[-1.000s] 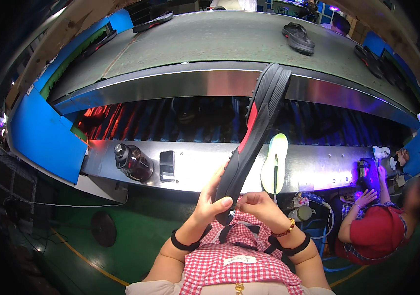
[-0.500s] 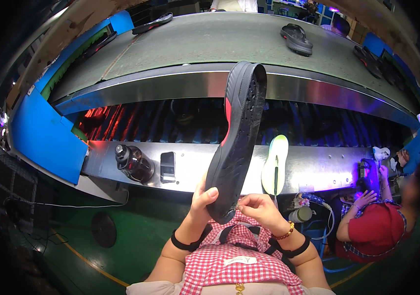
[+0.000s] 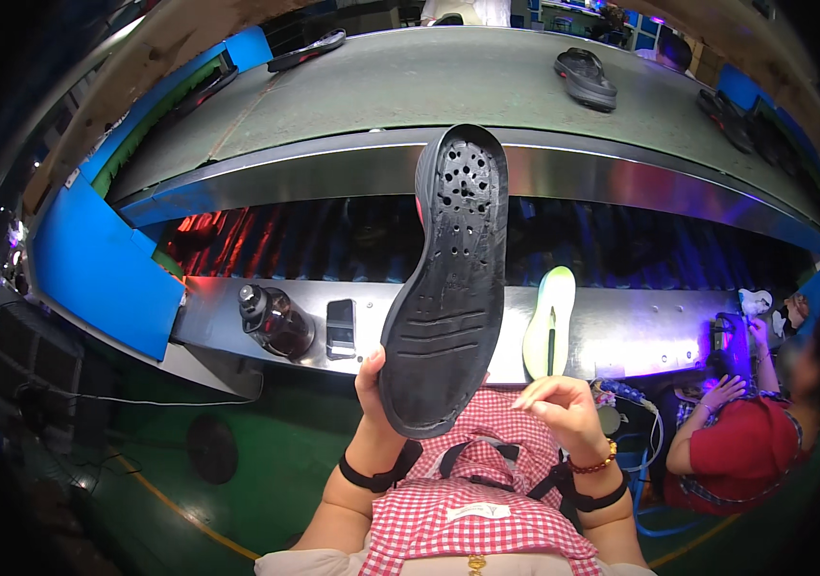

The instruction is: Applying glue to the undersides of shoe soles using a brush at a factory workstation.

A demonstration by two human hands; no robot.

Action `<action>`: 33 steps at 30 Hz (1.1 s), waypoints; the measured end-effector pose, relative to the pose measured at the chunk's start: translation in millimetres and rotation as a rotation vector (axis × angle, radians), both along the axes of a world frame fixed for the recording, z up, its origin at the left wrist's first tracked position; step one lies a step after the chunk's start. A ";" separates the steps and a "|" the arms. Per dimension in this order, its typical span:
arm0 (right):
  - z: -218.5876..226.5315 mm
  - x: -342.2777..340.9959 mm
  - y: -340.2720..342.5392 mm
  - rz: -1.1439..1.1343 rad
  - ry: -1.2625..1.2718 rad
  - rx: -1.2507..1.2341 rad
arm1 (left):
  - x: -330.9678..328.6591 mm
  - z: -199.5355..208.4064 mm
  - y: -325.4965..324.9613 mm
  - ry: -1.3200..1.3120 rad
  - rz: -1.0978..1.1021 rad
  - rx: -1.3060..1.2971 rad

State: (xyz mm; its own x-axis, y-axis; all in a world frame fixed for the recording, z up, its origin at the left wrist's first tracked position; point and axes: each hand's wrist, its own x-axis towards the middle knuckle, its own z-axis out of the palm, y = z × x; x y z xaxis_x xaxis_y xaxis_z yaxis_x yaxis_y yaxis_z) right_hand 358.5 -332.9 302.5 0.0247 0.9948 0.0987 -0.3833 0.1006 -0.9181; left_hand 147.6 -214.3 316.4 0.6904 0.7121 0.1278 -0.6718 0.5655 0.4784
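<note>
My left hand (image 3: 373, 396) grips a black shoe sole (image 3: 444, 312) by its lower left edge, the thumb along its side. The sole stands nearly upright before me, its perforated, ridged inner face turned toward me and a trace of red on its left wall. To the right of the sole and apart from it, my right hand (image 3: 568, 413) has thumb and fingers pressed together. Whatever lies between those fingertips, if anything, is too small to make out. A yellow-green sole-shaped piece (image 3: 549, 322) with a dark central slot lies on the metal ledge beyond my right hand.
A dark bottle (image 3: 277, 323) and a phone (image 3: 341, 328) rest on the metal ledge (image 3: 612, 336). Behind it runs a green conveyor belt (image 3: 439, 82) carrying several soles, among them a black one (image 3: 586, 79). A co-worker in red (image 3: 741, 442) works at the right.
My left hand has turned the sole so its inner face shows more fully. My right hand has left the sole's lower end and moved right.
</note>
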 end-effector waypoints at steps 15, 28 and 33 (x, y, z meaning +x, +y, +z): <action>-115.9 -15.3 -21.0 0.205 -0.143 -0.389 | 6.4 11.7 3.9 -0.267 -0.106 -0.326; -125.4 -17.8 -18.9 0.195 -0.434 -0.539 | -15.0 -5.2 6.3 -0.160 -0.110 -0.291; -124.0 -18.2 -19.4 0.167 -0.391 -0.481 | -57.7 9.7 13.0 -0.395 -0.184 -0.109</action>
State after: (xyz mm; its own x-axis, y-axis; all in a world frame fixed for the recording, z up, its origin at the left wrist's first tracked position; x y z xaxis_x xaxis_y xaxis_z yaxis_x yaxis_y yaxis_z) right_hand 340.2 -352.3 178.5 -0.0817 0.9177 -0.3888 0.0141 -0.3890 -0.9211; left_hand 89.9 -201.3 326.0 0.7200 0.6060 0.3382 -0.6745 0.7256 0.1359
